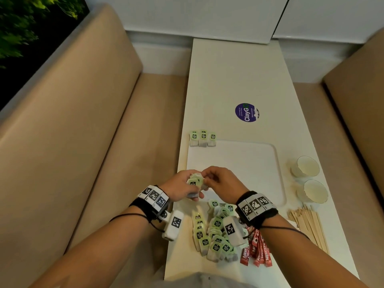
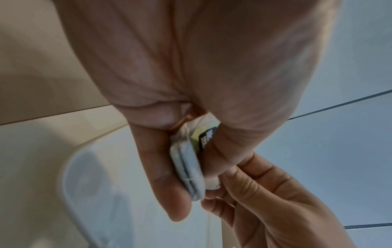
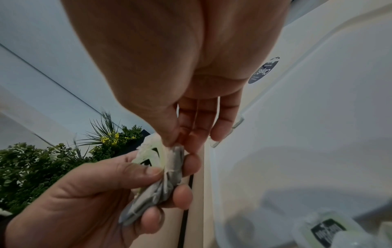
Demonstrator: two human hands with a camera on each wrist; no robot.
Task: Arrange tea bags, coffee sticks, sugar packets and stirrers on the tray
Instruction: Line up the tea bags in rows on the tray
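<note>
My left hand (image 1: 182,187) grips a small stack of green-tagged tea bags (image 1: 195,181) over the near left corner of the white tray (image 1: 249,163). In the left wrist view the stack of tea bags (image 2: 188,167) sits between thumb and fingers. My right hand (image 1: 218,180) pinches the top tea bag (image 3: 169,151) of that stack with thumb and fingertips. Three tea bags (image 1: 202,138) lie in a row at the tray's far left corner. A heap of tea bags (image 1: 216,231), red coffee sticks (image 1: 257,250) and wooden stirrers (image 1: 309,225) lie on the table near me.
Two paper cups (image 1: 307,177) stand right of the tray. A round purple sticker (image 1: 247,112) marks the white table (image 1: 239,80) beyond the tray. Beige benches (image 1: 83,142) flank the narrow table. Plants (image 3: 42,167) show behind my left hand in the right wrist view.
</note>
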